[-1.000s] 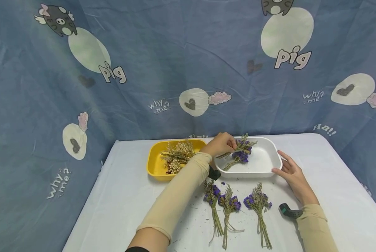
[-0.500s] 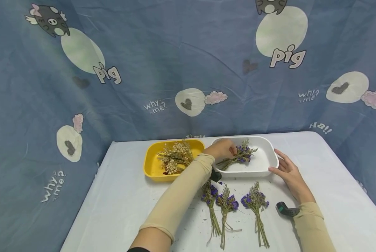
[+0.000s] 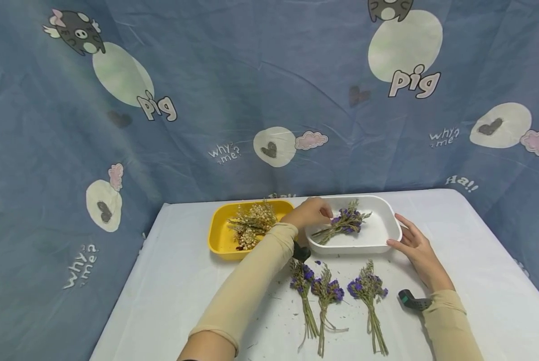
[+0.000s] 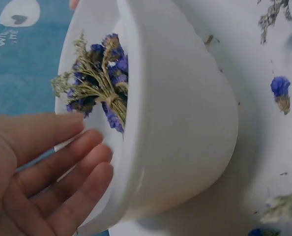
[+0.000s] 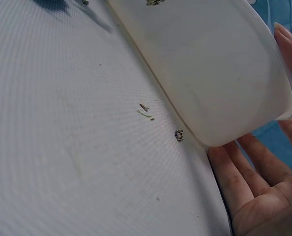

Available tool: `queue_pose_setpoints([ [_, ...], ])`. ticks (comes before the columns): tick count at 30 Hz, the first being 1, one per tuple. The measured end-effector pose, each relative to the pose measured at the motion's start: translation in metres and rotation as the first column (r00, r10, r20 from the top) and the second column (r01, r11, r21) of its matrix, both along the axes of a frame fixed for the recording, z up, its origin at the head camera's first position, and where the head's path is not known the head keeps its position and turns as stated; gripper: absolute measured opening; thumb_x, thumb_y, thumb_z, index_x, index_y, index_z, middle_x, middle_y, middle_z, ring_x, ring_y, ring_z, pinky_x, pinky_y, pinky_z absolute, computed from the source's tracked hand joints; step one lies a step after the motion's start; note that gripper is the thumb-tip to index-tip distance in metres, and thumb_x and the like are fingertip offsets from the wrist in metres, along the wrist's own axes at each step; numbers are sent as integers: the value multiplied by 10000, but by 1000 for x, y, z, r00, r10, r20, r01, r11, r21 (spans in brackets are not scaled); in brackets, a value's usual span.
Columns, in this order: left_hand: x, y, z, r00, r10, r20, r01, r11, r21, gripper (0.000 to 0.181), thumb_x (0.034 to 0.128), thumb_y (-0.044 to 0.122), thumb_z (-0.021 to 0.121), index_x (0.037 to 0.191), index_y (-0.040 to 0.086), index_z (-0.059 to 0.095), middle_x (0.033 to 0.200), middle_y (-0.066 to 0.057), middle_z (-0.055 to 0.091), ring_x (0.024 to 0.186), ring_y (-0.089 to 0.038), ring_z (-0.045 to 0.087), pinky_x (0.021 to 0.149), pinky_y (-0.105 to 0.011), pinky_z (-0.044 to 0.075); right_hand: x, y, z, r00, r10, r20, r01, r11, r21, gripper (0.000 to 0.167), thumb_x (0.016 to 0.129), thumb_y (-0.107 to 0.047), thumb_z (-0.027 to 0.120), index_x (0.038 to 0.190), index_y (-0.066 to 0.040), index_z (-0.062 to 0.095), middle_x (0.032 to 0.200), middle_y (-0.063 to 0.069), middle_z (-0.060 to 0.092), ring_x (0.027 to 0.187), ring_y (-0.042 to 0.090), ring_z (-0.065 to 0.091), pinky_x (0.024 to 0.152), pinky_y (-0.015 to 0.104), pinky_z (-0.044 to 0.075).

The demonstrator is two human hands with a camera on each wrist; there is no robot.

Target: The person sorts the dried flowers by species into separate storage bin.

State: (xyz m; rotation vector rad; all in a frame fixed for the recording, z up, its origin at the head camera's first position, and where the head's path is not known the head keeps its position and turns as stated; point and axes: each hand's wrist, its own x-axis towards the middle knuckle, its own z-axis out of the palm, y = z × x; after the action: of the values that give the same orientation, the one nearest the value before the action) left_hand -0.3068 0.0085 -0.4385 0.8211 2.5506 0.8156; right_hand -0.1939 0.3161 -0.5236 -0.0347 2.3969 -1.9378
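Observation:
Bunches of dried purple flowers (image 3: 348, 220) lie in the white tray (image 3: 382, 228), stems toward its left end. In the left wrist view, twine ties the stems of the flower bunch (image 4: 104, 81). My left hand (image 3: 311, 212) hovers at the tray's left end, apart from the stems; its extended fingers (image 4: 94, 189) hold nothing. My right hand (image 3: 417, 250) holds the tray's right end, thumb near the front corner and fingers along the outer wall. In the right wrist view, the fingers (image 5: 247, 169) rest low against the wall of the tray (image 5: 219, 73).
The yellow tray (image 3: 219, 243) at left carries dried cream flowers (image 3: 253, 223). Nearer on the white table (image 3: 161, 296) lie three purple bunches: a left one (image 3: 304, 286), a middle one (image 3: 327, 291) and a right one (image 3: 368, 288). Loose flower bits are scattered around them.
My left hand has lowered a purple bunch onto the others in the white tray, let it go and moved slightly left. My right hand has stayed at the tray's right end.

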Motion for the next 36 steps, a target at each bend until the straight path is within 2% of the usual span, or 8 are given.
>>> queue_pose_setpoints([
  [5, 10, -12, 0, 994, 110, 13, -111, 985, 131, 137, 997, 126, 678, 1047, 34, 767, 1053, -149, 769, 931, -281, 743, 782, -275, 635, 0, 1, 2, 1000, 6, 4, -6, 1000, -18, 855, 987, -178, 718, 1659, -331, 212, 1682, 251, 255, 1298, -78, 490, 974, 25, 465],
  [8, 22, -23, -1, 985, 153, 86, -170, 951, 258, 172, 1011, 124, 655, 1060, -10, 751, 1051, -231, 750, 908, -359, 744, 747, -368, 670, 0, 1, 2, 1000, 7, 11, -7, 1000, -12, 857, 988, -191, 719, 1658, -339, 207, 1688, 247, 244, 1374, -4, 484, 991, 34, 466],
  [12, 42, -40, -5, 974, 189, 123, -222, 896, 385, 207, 1017, 143, 656, 1062, -42, 737, 1043, -283, 726, 888, -406, 722, 728, -418, 670, 0, 0, 2, 1000, 6, 14, -6, 1000, -5, 857, 989, -203, 720, 1658, -344, 204, 1690, 239, 245, 1420, 49, 470, 1008, 43, 465],
  [18, 75, -61, -8, 961, 235, 149, -278, 845, 457, 224, 1019, 216, 672, 999, 3, 742, 925, -281, 723, 821, -481, 700, 715, -536, 652, 0, 0, 3, 1000, 8, 3, -8, 1000, -4, 859, 990, -185, 715, 1661, -334, 199, 1683, 248, 253, 1348, -31, 479, 983, 30, 466],
  [21, 89, -70, -9, 955, 253, 154, -296, 831, 471, 256, 1015, 243, 678, 1003, -3, 746, 909, -278, 729, 801, -493, 701, 682, -496, 656, 1, 0, 3, 1000, 10, -1, -10, 1000, -20, 858, 989, -177, 716, 1661, -329, 204, 1682, 253, 251, 1302, -76, 480, 971, 24, 466],
  [27, 115, -85, -14, 945, 315, 81, -319, 846, 426, 294, 998, 350, 695, 952, 65, 751, 866, -183, 756, 690, -360, 722, 647, -297, 615, 1, -1, 1, 1000, 14, -18, -15, 999, -42, 858, 984, -164, 721, 1661, -308, 215, 1670, 268, 263, 1213, -142, 483, 955, 16, 462],
  [31, 133, -92, -21, 932, 355, 66, -354, 859, 370, 232, 976, 379, 718, 930, 154, 752, 833, -72, 760, 651, -205, 711, 668, -237, 586, 1, -1, 0, 1000, 15, -23, -16, 999, -38, 854, 985, -163, 719, 1660, -310, 218, 1668, 263, 272, 1203, -153, 484, 951, 14, 463],
  [36, 150, -94, -30, 935, 352, 45, -345, 873, 344, 160, 948, 326, 762, 891, 178, 748, 819, 34, 737, 713, -49, 657, 694, -208, 579, 1, -1, 1, 1000, 15, -27, -16, 999, -37, 850, 986, -165, 718, 1660, -306, 220, 1664, 265, 278, 1200, -159, 485, 947, 12, 462],
])
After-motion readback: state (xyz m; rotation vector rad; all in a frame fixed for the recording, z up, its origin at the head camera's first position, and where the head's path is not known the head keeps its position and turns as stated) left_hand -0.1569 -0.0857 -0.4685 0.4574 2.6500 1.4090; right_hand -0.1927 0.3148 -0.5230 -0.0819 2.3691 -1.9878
